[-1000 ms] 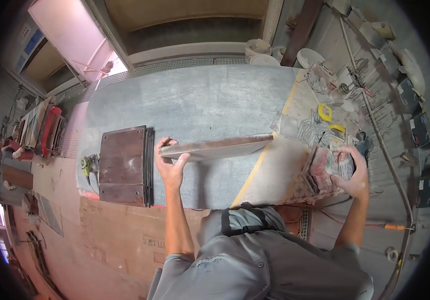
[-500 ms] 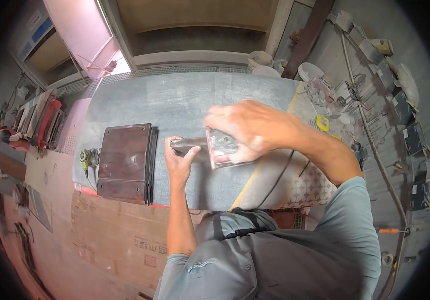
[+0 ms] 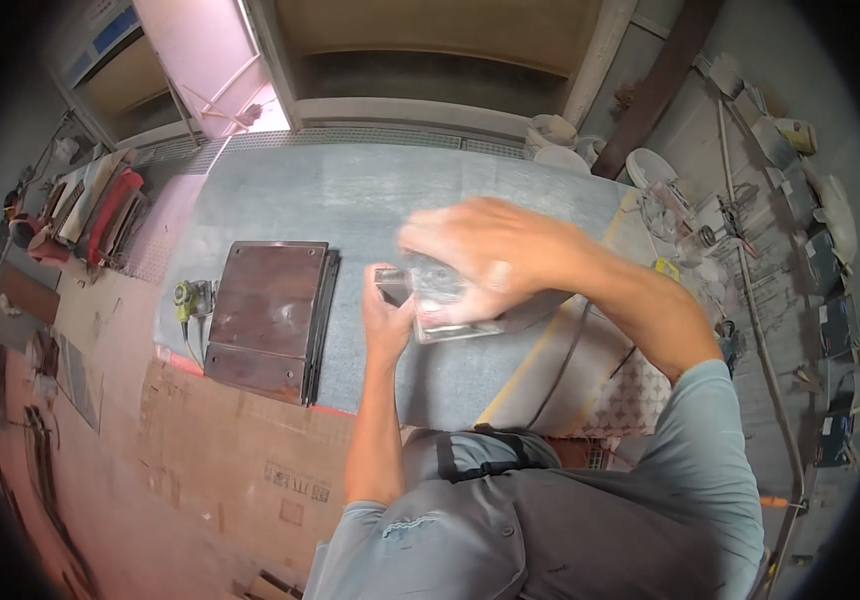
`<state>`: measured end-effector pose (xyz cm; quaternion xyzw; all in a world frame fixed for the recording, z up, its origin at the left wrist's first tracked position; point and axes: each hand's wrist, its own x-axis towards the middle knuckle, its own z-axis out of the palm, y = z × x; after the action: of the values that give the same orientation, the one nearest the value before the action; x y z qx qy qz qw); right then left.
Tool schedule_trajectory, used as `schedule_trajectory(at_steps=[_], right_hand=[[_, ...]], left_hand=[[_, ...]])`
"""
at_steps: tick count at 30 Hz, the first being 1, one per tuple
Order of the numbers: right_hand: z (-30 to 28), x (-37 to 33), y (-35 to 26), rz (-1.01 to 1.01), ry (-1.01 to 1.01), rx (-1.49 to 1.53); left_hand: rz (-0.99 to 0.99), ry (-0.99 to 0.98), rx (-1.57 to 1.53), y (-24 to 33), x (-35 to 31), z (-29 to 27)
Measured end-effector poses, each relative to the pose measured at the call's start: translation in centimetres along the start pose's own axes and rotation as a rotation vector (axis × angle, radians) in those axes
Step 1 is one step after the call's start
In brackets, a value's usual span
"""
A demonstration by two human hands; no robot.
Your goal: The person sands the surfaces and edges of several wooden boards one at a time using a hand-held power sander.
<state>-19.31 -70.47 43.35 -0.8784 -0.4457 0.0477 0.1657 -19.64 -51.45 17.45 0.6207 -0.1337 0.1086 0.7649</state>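
My left hand (image 3: 387, 322) is closed around the left end of a dark brown board (image 3: 391, 286), held above the grey-blue table. Over that board my right hand (image 3: 490, 255) grips a flat, greyish rectangular pad with a pale edge (image 3: 436, 290), fingers bent across its top. The pad is smeared by motion, so its exact kind is unclear; it hides most of the board. Left of both hands, a stack of dark brown panels (image 3: 265, 312) with small holes near the corners lies on the table.
A green power tool (image 3: 188, 300) with a cord sits at the table's left edge. White buckets (image 3: 553, 133) stand beyond the far right corner. Cables and small tools (image 3: 715, 235) clutter the right side. Flattened cardboard (image 3: 235, 440) covers the floor in front.
The right hand and pad have moved left along the board, close to the left hand, covering more of it. The whole view has shifted slightly.
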Motion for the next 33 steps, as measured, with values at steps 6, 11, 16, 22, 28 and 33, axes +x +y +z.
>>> schedule_trajectory(at_steps=[6, 11, 16, 22, 28, 33], right_hand=[[0.8, 6.4, -0.2, -0.077, 0.016, 0.008], [-1.6, -2.8, 2.4, 0.026, 0.018, 0.009], [-4.0, -13.5, 3.9, 0.259, 0.040, 0.007], [-1.8, -26.4, 6.9, 0.494, 0.146, 0.026], [12.9, -35.1, 6.4, 1.010, 0.480, 0.189], [23.3, -38.6, 3.2, 1.232, 0.686, 0.219]], left_hand=[[0.024, 0.062, 0.306, -2.3, -0.5, -1.1], [-0.058, 0.044, 0.218, 1.1, 0.9, 0.6], [-0.113, 0.057, 0.258, 3.6, 1.6, 2.3], [0.003, 0.067, 0.269, 1.2, 1.4, 0.9], [-0.320, 0.033, 0.390, -9.6, -0.7, -1.8], [-0.678, 0.376, 0.608, -16.9, 5.2, 0.9]])
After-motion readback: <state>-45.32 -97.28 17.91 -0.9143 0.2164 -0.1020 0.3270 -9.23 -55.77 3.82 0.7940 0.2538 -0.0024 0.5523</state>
